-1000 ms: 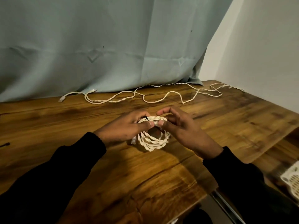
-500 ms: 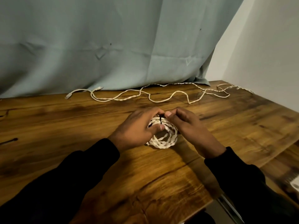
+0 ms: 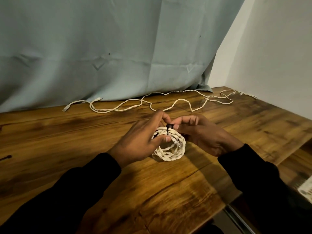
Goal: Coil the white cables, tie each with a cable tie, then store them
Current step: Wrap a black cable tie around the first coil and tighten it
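Note:
A coiled white braided cable [image 3: 170,149] lies on the wooden table [image 3: 84,135] between my hands. A black cable tie [image 3: 168,128] wraps the coil's far side. My left hand [image 3: 143,141] holds the coil, thumb pressed on its inner edge and fingers curled over the top. My right hand [image 3: 200,132] pinches the tie's head between thumb and forefinger. A second white cable [image 3: 152,103] lies uncoiled along the back of the table, its plug end at the left.
A pale blue cloth [image 3: 118,48] hangs behind the table and a white wall stands to the right. Another black cable tie [image 3: 6,157] lies at the table's far left. A white basket corner [image 3: 306,190] shows low at the right, beyond the table's edge.
The black tie has gone round the top of the coil and my right hand now pinches it there. Both hands closed in slightly over the coil.

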